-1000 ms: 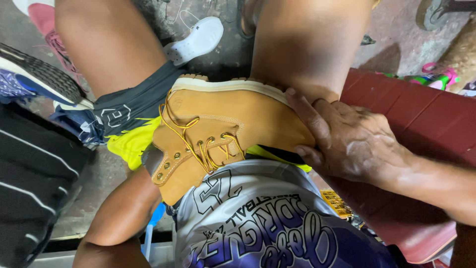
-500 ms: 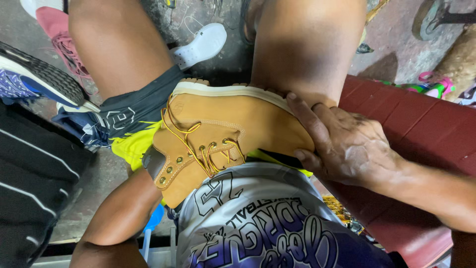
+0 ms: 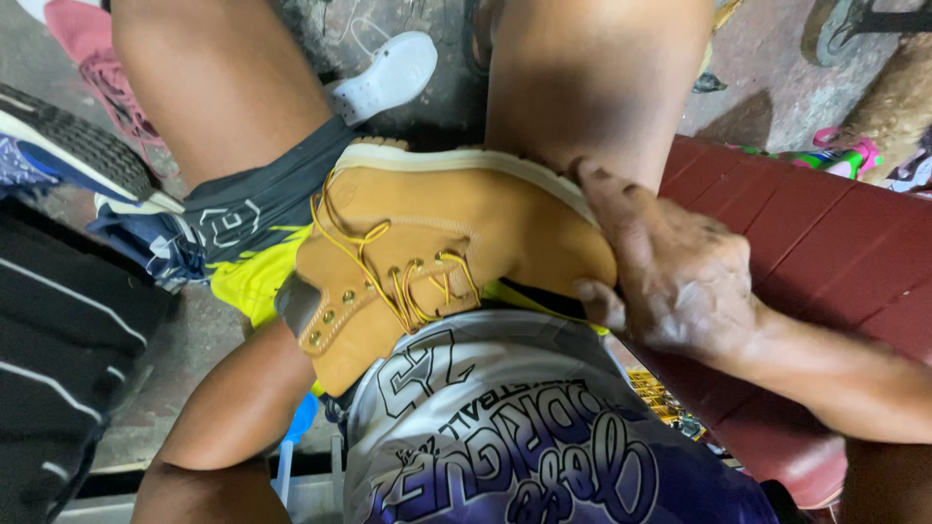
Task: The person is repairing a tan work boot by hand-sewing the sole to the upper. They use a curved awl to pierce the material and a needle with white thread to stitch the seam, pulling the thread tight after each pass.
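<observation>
The head camera looks steeply down, close over the lap (image 3: pixel 485 427) and floor (image 3: pixel 767 78).

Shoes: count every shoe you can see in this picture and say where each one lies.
4: tan boot on the lap, white shoe on the floor, pink shoe top left, dark-soled sneaker at left. Others may be hidden.
</observation>
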